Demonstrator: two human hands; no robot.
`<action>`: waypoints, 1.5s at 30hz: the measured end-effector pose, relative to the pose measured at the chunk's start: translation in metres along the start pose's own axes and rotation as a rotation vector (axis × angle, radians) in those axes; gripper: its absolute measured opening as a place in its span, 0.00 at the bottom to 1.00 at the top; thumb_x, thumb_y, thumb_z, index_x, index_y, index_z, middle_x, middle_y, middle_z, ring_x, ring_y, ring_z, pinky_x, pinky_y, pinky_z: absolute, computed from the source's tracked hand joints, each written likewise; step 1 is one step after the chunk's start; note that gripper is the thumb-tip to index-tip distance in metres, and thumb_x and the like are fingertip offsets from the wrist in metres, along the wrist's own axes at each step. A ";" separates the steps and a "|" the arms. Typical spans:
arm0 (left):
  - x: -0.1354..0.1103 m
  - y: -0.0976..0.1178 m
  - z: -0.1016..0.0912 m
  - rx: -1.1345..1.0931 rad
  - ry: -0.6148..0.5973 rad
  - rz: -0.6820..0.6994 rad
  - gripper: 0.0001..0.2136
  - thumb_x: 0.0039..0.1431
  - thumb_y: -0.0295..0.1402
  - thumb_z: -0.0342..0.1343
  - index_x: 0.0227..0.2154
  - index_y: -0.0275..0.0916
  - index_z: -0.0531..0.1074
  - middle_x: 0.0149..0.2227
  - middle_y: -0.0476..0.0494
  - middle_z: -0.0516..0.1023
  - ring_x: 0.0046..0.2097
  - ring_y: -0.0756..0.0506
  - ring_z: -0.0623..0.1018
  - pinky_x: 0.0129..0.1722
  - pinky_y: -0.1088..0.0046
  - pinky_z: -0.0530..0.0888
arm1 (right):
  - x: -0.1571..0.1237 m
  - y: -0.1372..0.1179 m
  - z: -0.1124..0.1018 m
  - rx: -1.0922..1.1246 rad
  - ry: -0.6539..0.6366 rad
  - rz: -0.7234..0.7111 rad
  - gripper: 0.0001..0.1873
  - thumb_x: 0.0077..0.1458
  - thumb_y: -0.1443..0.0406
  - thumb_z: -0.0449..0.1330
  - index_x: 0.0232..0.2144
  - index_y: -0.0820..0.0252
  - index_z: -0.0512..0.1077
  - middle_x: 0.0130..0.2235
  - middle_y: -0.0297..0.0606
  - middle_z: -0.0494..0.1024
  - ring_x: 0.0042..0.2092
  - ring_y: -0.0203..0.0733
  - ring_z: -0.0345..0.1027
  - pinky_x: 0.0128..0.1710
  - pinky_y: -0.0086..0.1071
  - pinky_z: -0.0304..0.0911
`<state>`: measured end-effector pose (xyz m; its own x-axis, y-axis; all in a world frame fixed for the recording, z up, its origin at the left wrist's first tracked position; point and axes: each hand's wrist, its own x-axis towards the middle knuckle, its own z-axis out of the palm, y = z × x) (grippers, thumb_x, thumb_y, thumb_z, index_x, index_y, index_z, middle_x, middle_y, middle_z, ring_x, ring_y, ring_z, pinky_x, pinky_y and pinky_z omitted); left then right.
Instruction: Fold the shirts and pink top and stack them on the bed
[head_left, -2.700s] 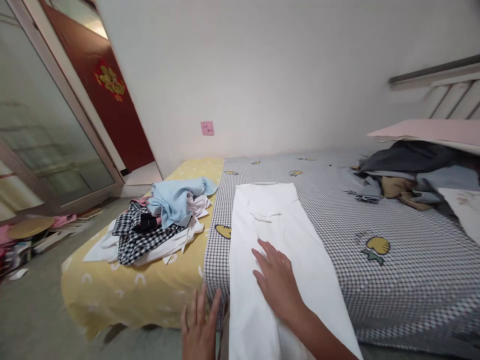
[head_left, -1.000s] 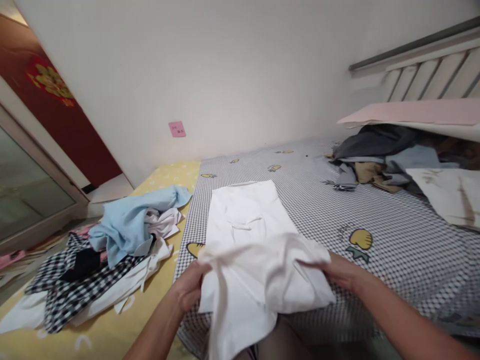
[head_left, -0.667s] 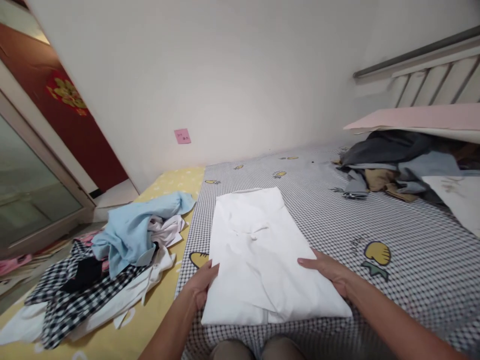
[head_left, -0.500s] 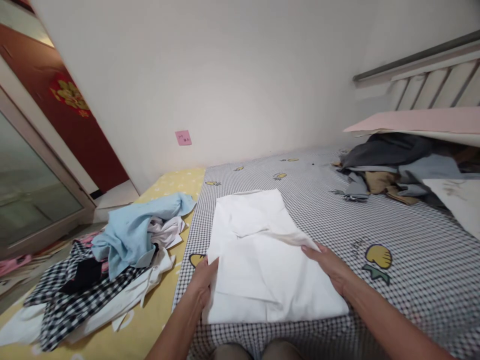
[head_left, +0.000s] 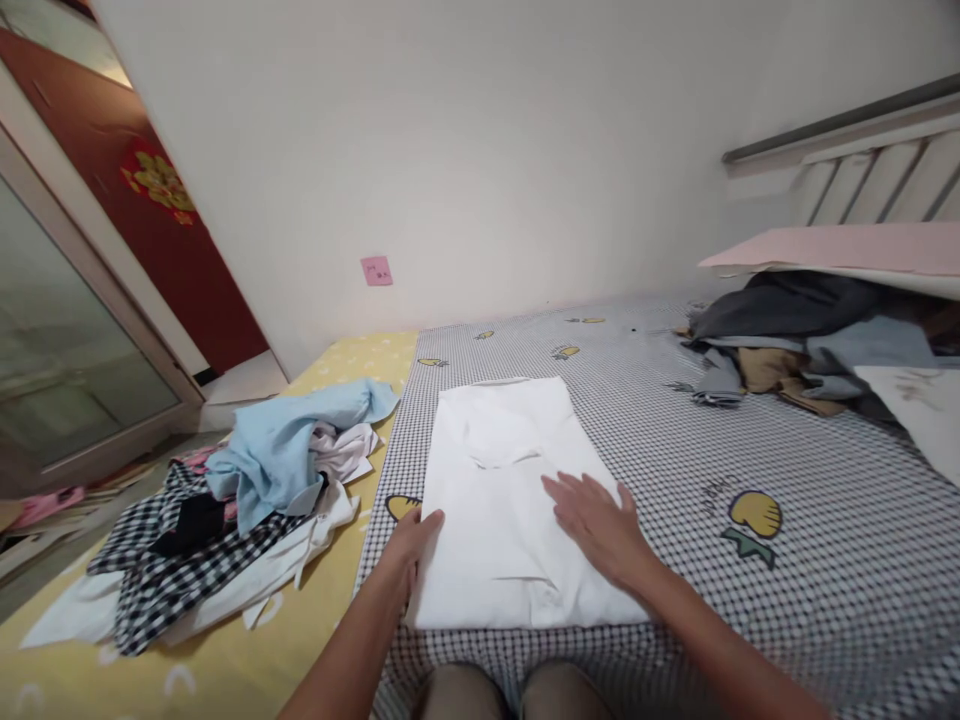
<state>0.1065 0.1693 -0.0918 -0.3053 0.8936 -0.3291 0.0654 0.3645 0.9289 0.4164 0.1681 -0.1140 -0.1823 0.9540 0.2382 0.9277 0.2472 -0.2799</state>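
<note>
white shirt lies folded into a flat oblong on the checked bedsheet, just beside the yellow bedsheet. left hand rests open against its lower left edge, and right hand lies flat on top with fingers spread, neither gripping. a hand sliding across could drag the top layer and rumple the fold, or push the shirt toward the yellow bedsheet. counted: one white shirt, two hands, one light blue shirt, one checked cloth, one heap of dark clothes
</note>
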 end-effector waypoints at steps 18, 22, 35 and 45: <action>-0.040 -0.039 -0.002 0.764 0.220 0.484 0.24 0.62 0.24 0.49 0.61 0.39 0.65 0.57 0.36 0.71 0.55 0.40 0.73 0.55 0.63 0.68 | -0.027 -0.079 -0.004 0.075 -0.144 -0.406 0.38 0.50 0.68 0.60 0.64 0.42 0.63 0.67 0.37 0.65 0.68 0.53 0.52 0.68 0.59 0.32; -0.037 -0.058 0.001 1.056 0.295 0.575 0.20 0.68 0.27 0.43 0.59 0.36 0.69 0.57 0.33 0.72 0.55 0.38 0.74 0.56 0.59 0.69 | -0.015 -0.107 0.012 0.099 -0.069 -0.366 0.30 0.48 0.73 0.59 0.54 0.48 0.72 0.57 0.37 0.76 0.60 0.50 0.63 0.67 0.53 0.39; -0.024 -0.081 0.007 1.234 0.465 0.711 0.23 0.65 0.21 0.41 0.58 0.38 0.71 0.58 0.31 0.74 0.54 0.36 0.76 0.52 0.56 0.73 | 0.027 -0.052 -0.001 0.196 0.224 0.359 0.20 0.61 0.68 0.47 0.49 0.53 0.72 0.55 0.43 0.75 0.54 0.46 0.70 0.53 0.43 0.60; -0.032 -0.068 0.008 1.193 0.358 0.580 0.24 0.66 0.24 0.39 0.59 0.39 0.71 0.60 0.29 0.72 0.54 0.35 0.76 0.53 0.55 0.71 | 0.031 -0.083 0.042 0.088 -0.258 0.020 0.29 0.68 0.51 0.45 0.68 0.42 0.57 0.72 0.32 0.51 0.73 0.58 0.34 0.67 0.66 0.26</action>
<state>0.1195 0.1179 -0.1459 -0.1683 0.9442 0.2832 0.9802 0.1299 0.1493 0.3201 0.1844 -0.1226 -0.2516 0.9678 -0.0103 0.9021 0.2307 -0.3646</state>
